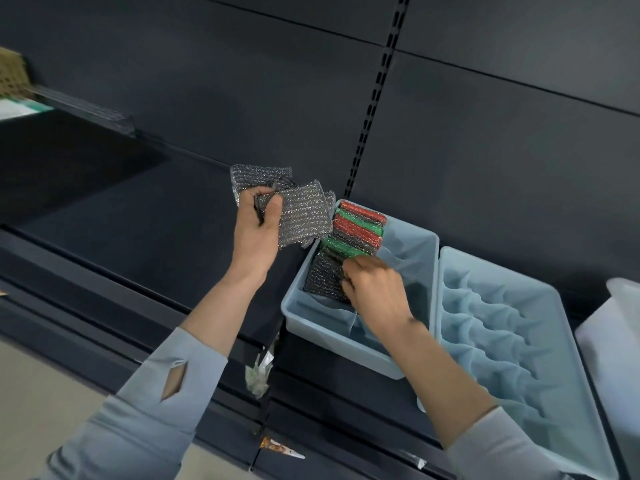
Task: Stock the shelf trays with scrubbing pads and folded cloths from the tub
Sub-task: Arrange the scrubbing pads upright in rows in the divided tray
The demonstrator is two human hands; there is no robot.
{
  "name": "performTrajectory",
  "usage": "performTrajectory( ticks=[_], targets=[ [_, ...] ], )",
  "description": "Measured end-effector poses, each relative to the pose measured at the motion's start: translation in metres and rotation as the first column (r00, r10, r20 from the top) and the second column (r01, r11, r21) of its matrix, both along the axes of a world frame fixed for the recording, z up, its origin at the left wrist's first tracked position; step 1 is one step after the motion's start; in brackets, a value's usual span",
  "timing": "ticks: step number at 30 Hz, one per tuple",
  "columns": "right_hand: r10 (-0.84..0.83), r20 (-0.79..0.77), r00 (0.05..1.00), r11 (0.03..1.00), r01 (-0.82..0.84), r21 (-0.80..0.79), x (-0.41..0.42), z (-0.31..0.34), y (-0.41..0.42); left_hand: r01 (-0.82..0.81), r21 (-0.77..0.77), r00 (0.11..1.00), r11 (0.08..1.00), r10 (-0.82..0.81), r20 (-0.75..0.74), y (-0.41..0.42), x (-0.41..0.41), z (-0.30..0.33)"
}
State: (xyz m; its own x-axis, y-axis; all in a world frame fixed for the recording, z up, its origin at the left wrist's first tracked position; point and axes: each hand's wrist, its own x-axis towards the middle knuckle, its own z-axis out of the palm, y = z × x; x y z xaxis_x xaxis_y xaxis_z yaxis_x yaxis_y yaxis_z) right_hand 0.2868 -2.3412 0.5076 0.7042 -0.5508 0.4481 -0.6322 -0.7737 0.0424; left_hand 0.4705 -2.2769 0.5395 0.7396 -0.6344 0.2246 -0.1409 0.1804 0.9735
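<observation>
Dark shelf (pixel 138 216) | left hand (pixel 254 226) grips silver pads (pixel 298 216) — right hand (pixel 375 289) pinches tray pad (pixel 323 277)

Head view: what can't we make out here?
- Right hand fingers: curled into the left tray, so whether they pinch a silver pad is unclear.
- Count of silver pads in the left hand: they overlap.
- Right tray: near end cut by the frame edge and the right sleeve.
- White container: cut by the right edge, contents unseen.
- Tub: not in view.
</observation>
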Motion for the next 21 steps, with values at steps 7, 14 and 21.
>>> performTrajectory(
  ticks=[7,14,21],
  targets=[
    [0.006,0.51,0.86,0.962,-0.145,0.233,0.002,0.044,-0.019,0.107,0.047,0.992,0.993,-0.11,0.064,0.002,-0.004,0.006],
    [-0.043,0.471,0.881,0.79,-0.259,0.556,0.02,0.074,-0.031,0.241,0.007,0.97,0.97,-0.241,0.001,0.0,-0.013,0.014],
    [-0.356,0.62,0.7,0.473,-0.437,0.765,0.022,0.078,-0.023,0.414,0.062,0.909,0.908,-0.409,-0.079,0.006,-0.015,0.018]
  ],
)
